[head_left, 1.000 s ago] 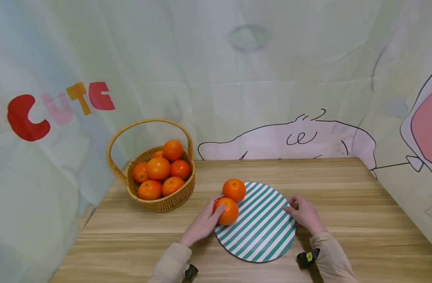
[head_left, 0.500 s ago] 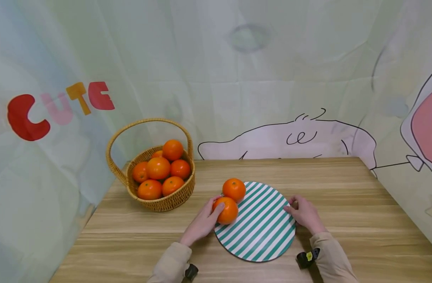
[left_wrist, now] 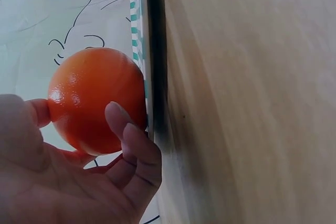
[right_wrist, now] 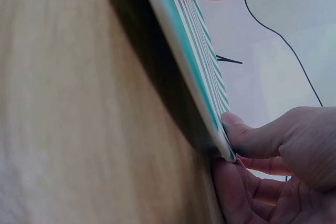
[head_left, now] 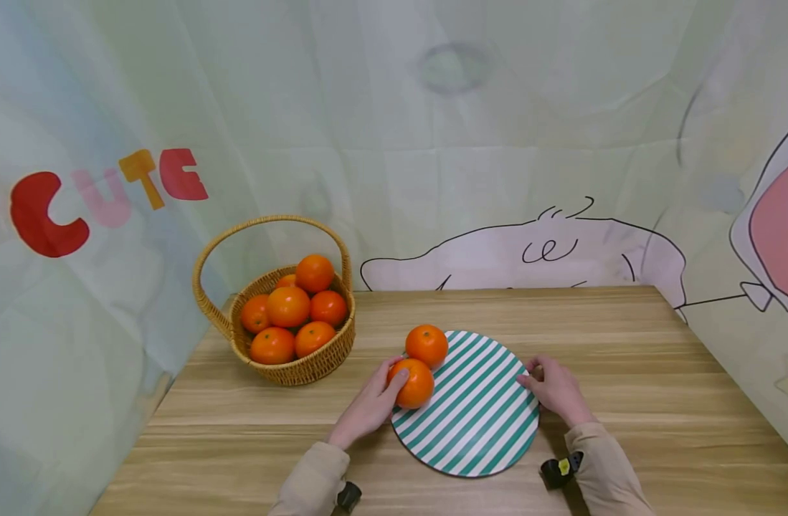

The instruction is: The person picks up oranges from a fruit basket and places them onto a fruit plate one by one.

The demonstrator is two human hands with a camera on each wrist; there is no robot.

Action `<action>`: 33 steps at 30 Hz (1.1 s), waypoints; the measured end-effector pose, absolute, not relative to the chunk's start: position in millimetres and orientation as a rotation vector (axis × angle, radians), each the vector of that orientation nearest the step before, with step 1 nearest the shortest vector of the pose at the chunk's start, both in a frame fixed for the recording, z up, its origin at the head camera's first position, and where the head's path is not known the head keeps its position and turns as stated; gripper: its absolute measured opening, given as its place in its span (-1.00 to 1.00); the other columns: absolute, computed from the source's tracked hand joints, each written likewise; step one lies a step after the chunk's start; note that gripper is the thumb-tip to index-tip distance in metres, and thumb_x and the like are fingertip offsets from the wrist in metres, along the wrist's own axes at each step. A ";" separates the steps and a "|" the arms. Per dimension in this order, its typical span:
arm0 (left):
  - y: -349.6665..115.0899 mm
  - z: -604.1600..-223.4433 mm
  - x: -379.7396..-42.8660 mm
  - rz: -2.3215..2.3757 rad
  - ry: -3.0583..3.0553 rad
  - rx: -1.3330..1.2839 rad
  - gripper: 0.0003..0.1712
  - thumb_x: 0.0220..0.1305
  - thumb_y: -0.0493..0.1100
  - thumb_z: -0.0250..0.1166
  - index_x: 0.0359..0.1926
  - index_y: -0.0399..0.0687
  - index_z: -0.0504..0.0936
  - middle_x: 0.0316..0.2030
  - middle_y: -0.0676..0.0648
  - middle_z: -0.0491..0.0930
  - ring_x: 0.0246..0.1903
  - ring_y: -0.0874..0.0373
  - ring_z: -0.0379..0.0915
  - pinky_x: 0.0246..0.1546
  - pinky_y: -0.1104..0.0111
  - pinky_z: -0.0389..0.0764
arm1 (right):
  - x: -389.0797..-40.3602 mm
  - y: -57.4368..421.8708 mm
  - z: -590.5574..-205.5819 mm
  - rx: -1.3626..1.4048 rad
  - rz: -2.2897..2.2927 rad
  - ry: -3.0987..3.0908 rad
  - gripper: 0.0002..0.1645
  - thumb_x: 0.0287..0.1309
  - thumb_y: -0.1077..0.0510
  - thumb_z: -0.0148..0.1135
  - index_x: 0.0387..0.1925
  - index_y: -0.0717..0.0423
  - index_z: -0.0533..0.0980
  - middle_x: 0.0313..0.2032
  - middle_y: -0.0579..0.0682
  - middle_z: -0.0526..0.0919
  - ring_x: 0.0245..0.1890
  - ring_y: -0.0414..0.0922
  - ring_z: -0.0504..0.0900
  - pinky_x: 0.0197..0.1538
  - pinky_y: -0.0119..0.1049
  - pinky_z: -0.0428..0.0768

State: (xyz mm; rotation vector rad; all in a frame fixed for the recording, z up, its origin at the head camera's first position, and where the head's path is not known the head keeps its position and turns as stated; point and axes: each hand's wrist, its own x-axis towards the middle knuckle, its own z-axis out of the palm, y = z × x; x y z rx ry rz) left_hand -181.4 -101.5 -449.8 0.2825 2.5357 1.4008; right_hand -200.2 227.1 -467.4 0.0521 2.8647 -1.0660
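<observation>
My left hand (head_left: 371, 403) grips an orange (head_left: 416, 385) at the left side of a round board (head_left: 474, 423) with green and white stripes. In the left wrist view the thumb and curled fingers lie around that orange (left_wrist: 97, 98), which sits against the striped face. A second orange (head_left: 427, 345) rests just behind it near the board's upper left rim. At the opposite rim, my right hand (head_left: 557, 390) pinches the edge. The right wrist view has its thumb on the striped top and its fingers (right_wrist: 231, 187) under the rim, with a dark shadow below the board.
A wicker basket (head_left: 316, 369) with a tall arched handle stands at the back left, heaped with several oranges (head_left: 289, 307). All of it is on a wood-grain table (head_left: 626, 344). A printed curtain (head_left: 394, 143) hangs behind and along both sides.
</observation>
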 end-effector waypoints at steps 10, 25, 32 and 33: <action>-101.0 -449.7 -180.3 1.392 2.546 0.265 -0.27 0.55 0.26 -0.10 0.49 -0.08 0.19 0.28 -0.29 0.38 -0.31 0.07 0.45 -0.32 0.32 0.49 | -199.7 227.8 -467.2 0.039 -1.059 2.879 -0.69 0.30 0.15 0.27 -0.09 0.32 0.48 -0.36 0.14 0.62 -0.41 -0.06 0.50 -0.35 -0.30 0.38; -101.1 -447.9 -177.8 1.369 2.609 0.224 -0.26 0.53 0.30 -0.10 0.48 -0.07 0.21 0.44 -0.31 0.26 0.30 -0.22 0.33 0.29 -0.16 0.40 | -198.9 227.5 -465.9 0.041 -1.066 2.874 -0.69 0.30 0.16 0.26 -0.08 0.33 0.49 -0.35 0.15 0.62 -0.39 -0.05 0.51 -0.35 -0.29 0.39; -104.0 -446.5 -176.3 1.360 2.665 0.212 -0.28 0.53 0.29 -0.10 0.48 -0.03 0.21 0.31 -0.27 0.37 0.19 -0.18 0.42 0.25 -0.18 0.42 | -198.5 226.9 -465.7 0.048 -1.069 2.875 -0.70 0.30 0.15 0.27 -0.09 0.31 0.48 -0.35 0.15 0.63 -0.40 -0.06 0.52 -0.36 -0.29 0.41; -104.8 -446.4 -176.1 1.359 2.677 0.208 -0.28 0.54 0.28 -0.10 0.48 -0.03 0.21 0.31 -0.27 0.38 0.18 -0.17 0.42 0.24 -0.17 0.43 | -198.4 226.8 -465.8 0.048 -1.069 2.876 -0.70 0.30 0.15 0.27 -0.09 0.31 0.48 -0.35 0.15 0.63 -0.41 -0.06 0.52 -0.37 -0.29 0.41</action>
